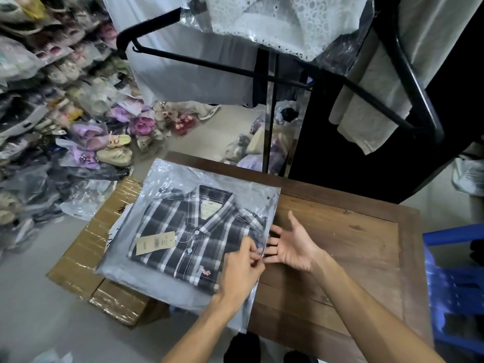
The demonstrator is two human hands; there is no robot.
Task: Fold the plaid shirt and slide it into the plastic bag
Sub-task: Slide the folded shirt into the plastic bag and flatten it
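The folded plaid shirt [183, 231], dark with white stripes, lies inside the clear plastic bag [162, 179], collar toward the far side. A brown paper tag [155, 242] rests on its left half. The bag sits on the left part of the wooden table [340, 244] and overhangs a cardboard box. My left hand [242, 271] pinches the bag's right edge beside the shirt. Just to the right, my right hand [293, 244] is palm up with spread fingers, its fingertips touching the same bag edge.
Taped cardboard boxes [86, 247] stand under the bag's left side. Piles of bagged shoes [78, 132] fill the left. A black clothes rack [267, 106] with hanging garments stands behind the table. A blue plastic stool [455, 284] is at the right.
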